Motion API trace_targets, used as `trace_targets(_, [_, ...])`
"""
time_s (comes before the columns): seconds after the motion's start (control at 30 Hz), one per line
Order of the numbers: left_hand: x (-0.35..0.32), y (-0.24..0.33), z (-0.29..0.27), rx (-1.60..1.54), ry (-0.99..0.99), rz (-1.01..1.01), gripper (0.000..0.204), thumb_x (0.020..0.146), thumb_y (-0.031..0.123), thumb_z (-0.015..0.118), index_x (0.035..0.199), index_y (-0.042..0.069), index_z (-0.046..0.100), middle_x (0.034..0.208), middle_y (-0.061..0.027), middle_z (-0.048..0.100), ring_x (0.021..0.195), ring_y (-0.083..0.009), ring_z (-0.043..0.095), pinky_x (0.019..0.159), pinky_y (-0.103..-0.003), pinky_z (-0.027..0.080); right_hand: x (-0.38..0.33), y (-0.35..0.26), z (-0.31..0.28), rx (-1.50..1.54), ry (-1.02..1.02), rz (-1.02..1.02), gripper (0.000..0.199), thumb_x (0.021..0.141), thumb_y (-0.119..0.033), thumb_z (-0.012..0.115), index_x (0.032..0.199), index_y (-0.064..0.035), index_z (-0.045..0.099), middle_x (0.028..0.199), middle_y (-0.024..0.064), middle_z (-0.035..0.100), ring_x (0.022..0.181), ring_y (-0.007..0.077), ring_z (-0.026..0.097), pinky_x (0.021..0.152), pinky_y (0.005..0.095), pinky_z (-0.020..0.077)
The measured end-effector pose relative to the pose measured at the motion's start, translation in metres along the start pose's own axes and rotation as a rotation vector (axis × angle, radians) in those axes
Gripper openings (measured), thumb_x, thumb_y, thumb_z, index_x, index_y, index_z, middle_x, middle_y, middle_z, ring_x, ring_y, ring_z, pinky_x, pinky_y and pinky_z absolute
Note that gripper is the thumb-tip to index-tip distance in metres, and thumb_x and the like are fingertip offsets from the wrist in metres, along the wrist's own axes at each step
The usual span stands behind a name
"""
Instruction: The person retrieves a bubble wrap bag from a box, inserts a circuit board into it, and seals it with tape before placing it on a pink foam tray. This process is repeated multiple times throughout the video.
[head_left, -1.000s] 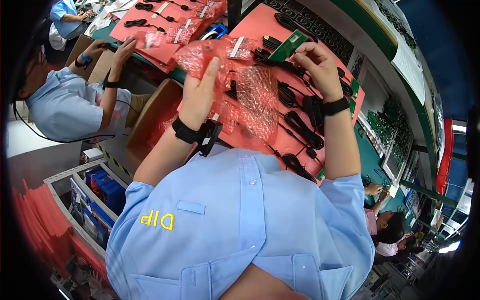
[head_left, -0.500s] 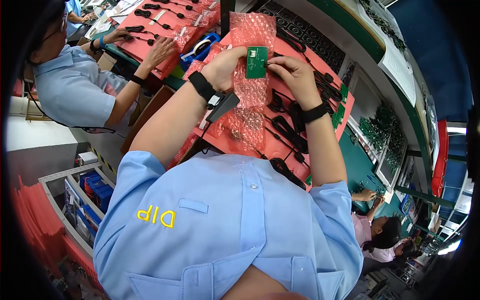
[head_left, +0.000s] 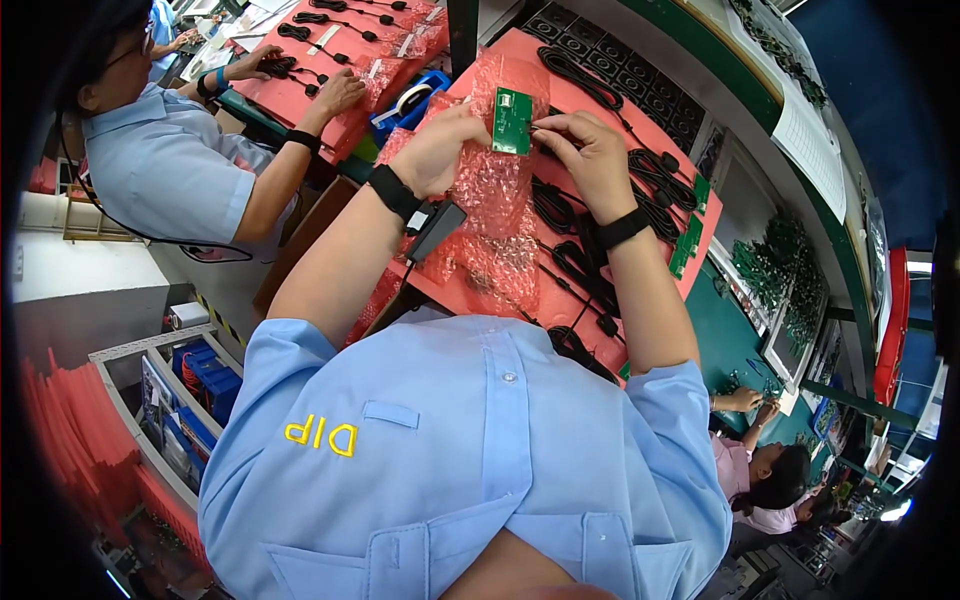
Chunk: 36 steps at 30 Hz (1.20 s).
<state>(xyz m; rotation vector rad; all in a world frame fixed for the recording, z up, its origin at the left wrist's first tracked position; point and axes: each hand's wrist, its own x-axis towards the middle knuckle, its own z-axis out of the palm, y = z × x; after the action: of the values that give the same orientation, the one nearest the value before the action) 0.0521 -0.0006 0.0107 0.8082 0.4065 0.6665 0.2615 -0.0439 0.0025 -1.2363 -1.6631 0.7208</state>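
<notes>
Crowded work bench inside a busy workshop, covered with a flat sheet of pink material (head_left: 516,42). Above this sheet, held up between both hands, a thin rectangular green circuit board (head_left: 511,122) with a white connector near its far end. At the board's left edge, placing the bare left hand (head_left: 440,152), half curled, with its back turned up; thumb hidden, so not possible to tell how firmly gripping. At the right edge, pinching with thumb and forefinger of the bare right hand (head_left: 590,160) on a small dark piece (head_left: 533,127), too tiny to tell its kind; other fingers loosely bent.

Judging from this pose, busy with a close step at the board's right edge. For the next move, probably needing a steady board and a light, exact pinch.

Directly behind the board, between the hands, a long strip of pinkish see-through bubble wrap (head_left: 495,200). Just beside the left wrist, a black box-shaped device (head_left: 437,232). To the right of the right hand, bundled black cable (head_left: 660,183), and farther right, a small green board (head_left: 686,248). Beyond the left hand, a blue tape dispenser (head_left: 408,105). Well to the left, a co-worker (head_left: 170,160) in a light blue shirt, near hand (head_left: 338,92) over a second pink surface (head_left: 278,98).
</notes>
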Motion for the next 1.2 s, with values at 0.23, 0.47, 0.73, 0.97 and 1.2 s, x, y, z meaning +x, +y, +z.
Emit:
trace_targets(0.23, [0.010, -0.009, 0.006, -0.128, 0.177, -0.016, 0.026, 0.094, 0.011, 0.047, 0.115, -0.002, 0.055, 0.108, -0.0131, 0.063, 0.092, -0.0229, 0.065, 0.084, -0.036, 0.053, 0.001, 0.001, -0.003, -0.097, -0.008, -0.031, 0.014, 0.082, -0.006, 0.067, 0.096, -0.0036, 0.069, 0.088, 0.0059, 0.065, 0.079, 0.0143, 0.064, 0.071, 0.0259, 0.0507])
trace_targets(0.47, [0.021, -0.004, -0.013, -0.246, 0.135, -0.206, 0.027, 0.096, 0.012, 0.044, 0.118, 0.000, 0.053, 0.109, -0.0146, 0.063, 0.095, -0.0242, 0.064, 0.086, -0.039, 0.053, 0.002, -0.022, -0.015, -0.749, 0.312, -0.486, 0.018, 0.079, -0.005, 0.068, 0.097, -0.0076, 0.071, 0.087, 0.0060, 0.066, 0.081, 0.0193, 0.064, 0.073, 0.0270, 0.0505])
trace_targets(0.73, [0.011, -0.015, 0.006, -0.148, 0.177, -0.159, 0.031, 0.097, 0.018, 0.045, 0.124, 0.003, 0.050, 0.116, -0.0124, 0.061, 0.104, -0.0237, 0.062, 0.089, -0.040, 0.052, -0.003, -0.013, -0.009, -0.058, -0.179, -0.414, 0.045, 0.073, -0.008, 0.075, 0.116, -0.0112, 0.062, 0.094, 0.0038, 0.066, 0.086, 0.0173, 0.062, 0.075, 0.0276, 0.0494])
trace_targets(0.97, [-0.010, 0.000, 0.051, -0.202, 0.135, 0.040, 0.032, 0.096, 0.018, 0.049, 0.125, 0.005, 0.049, 0.122, -0.0069, 0.057, 0.108, -0.0203, 0.059, 0.089, -0.038, 0.052, 0.022, -0.022, -0.007, -0.241, 0.096, 0.073, 0.040, 0.076, -0.012, 0.077, 0.112, -0.0030, 0.062, 0.088, 0.0019, 0.066, 0.085, 0.0087, 0.060, 0.076, 0.0249, 0.0487])
trace_targets(1.2, [-0.004, -0.015, 0.037, 0.128, 0.251, 0.182, 0.033, 0.094, 0.011, 0.050, 0.126, 0.007, 0.049, 0.120, -0.0051, 0.058, 0.104, -0.0146, 0.059, 0.086, -0.034, 0.052, 0.028, -0.005, -0.008, 0.398, -0.029, 0.188, 0.037, 0.078, -0.012, 0.075, 0.112, -0.0023, 0.064, 0.084, 0.0033, 0.064, 0.079, 0.0118, 0.062, 0.076, 0.0237, 0.0506])
